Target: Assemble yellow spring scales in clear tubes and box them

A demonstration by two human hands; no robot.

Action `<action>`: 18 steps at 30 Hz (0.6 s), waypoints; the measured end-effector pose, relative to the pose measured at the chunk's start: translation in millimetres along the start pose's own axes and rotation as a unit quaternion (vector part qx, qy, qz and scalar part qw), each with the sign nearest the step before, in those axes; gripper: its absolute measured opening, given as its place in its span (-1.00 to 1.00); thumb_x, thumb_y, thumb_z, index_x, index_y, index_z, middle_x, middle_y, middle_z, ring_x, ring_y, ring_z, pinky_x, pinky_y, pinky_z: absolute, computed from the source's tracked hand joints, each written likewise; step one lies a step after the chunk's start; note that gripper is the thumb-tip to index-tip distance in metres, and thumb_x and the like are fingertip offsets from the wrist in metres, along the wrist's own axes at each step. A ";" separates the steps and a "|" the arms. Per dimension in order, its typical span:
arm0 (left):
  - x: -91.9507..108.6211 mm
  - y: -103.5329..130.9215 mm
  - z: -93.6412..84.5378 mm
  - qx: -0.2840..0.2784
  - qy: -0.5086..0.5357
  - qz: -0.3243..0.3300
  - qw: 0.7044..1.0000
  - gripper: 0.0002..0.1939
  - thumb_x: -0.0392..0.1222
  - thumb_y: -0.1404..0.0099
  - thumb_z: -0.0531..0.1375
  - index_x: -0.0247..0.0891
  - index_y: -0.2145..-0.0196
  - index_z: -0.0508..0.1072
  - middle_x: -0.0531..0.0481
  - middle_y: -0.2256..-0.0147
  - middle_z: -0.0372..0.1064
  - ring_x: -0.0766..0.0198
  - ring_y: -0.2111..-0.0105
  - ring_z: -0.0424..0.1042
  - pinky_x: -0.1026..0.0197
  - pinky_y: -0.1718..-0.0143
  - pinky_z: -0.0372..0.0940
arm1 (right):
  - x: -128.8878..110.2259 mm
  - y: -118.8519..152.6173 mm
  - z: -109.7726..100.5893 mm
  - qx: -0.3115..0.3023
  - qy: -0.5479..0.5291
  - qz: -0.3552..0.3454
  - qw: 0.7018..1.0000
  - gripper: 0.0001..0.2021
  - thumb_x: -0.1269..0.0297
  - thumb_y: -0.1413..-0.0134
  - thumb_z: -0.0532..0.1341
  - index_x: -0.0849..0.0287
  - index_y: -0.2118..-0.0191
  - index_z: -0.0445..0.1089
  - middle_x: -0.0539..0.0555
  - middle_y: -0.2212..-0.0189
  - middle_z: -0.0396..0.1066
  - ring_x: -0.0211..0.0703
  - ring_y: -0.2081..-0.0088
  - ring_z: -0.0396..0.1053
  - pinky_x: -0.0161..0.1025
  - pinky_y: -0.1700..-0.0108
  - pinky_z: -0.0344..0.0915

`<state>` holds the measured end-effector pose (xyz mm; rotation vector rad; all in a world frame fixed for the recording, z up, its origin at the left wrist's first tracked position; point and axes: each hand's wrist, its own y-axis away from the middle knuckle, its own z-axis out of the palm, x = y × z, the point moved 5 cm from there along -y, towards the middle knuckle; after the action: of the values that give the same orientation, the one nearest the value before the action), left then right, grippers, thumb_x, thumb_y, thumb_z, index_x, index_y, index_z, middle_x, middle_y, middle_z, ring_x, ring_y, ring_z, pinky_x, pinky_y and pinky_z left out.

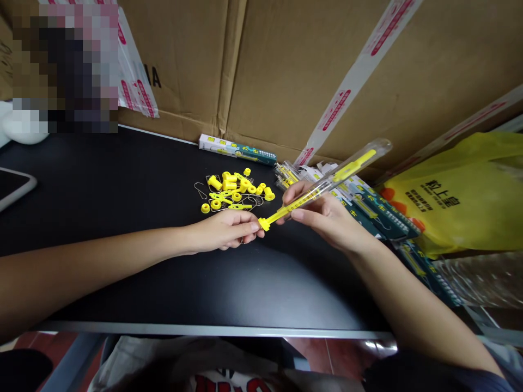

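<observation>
A clear tube with yellow parts inside slants up to the right over the black table. My right hand is closed around its middle. At the tube's lower end, the fingers of my left hand pinch a yellow end piece. Just behind my left hand lies a loose pile of yellow caps and spools, with flat yellow strips and metal wire hooks among them.
Against the cardboard boxes lies a narrow printed box. More printed boxes and a yellow bag are at the right. A white-edged device rests at the far left.
</observation>
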<state>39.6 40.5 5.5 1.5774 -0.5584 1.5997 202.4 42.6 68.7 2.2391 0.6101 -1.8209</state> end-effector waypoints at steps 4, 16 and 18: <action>-0.6 0.6 -0.3 -0.009 0.003 -0.008 1.000 -0.65 0.09 -0.30 0.11 -0.30 0.30 0.34 0.14 0.49 0.09 0.56 0.67 -0.07 0.47 0.72 -0.20 | 6.9 -0.5 2.7 0.014 -0.021 -0.003 1.000 -0.69 -0.01 -0.06 0.26 0.13 0.24 0.34 -0.01 0.36 0.31 -0.27 0.40 0.39 -0.25 0.29 0.45; -0.7 -0.1 -0.3 -0.016 0.033 -0.006 0.999 -0.66 0.09 -0.30 0.12 -0.29 0.32 0.33 0.16 0.50 0.05 0.57 0.68 -0.06 0.46 0.72 -0.22 | 7.7 -1.3 12.2 -0.011 0.005 -0.019 1.000 -0.75 0.15 -0.03 0.31 0.16 0.25 0.31 0.00 0.36 0.33 -0.29 0.41 0.37 -0.28 0.31 0.38; -0.5 0.5 0.0 -0.023 0.043 -0.006 0.999 -0.67 0.07 -0.30 0.13 -0.29 0.33 0.32 0.16 0.51 0.05 0.58 0.68 -0.06 0.46 0.71 -0.22 | 6.8 -1.4 13.7 -0.016 0.007 -0.023 1.000 -0.76 0.17 -0.03 0.31 0.17 0.24 0.32 0.00 0.35 0.33 -0.29 0.39 0.37 -0.29 0.30 0.38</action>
<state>39.1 40.0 5.2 1.4678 -0.5350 1.6250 190.7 39.8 59.2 2.2377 0.6942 -1.8039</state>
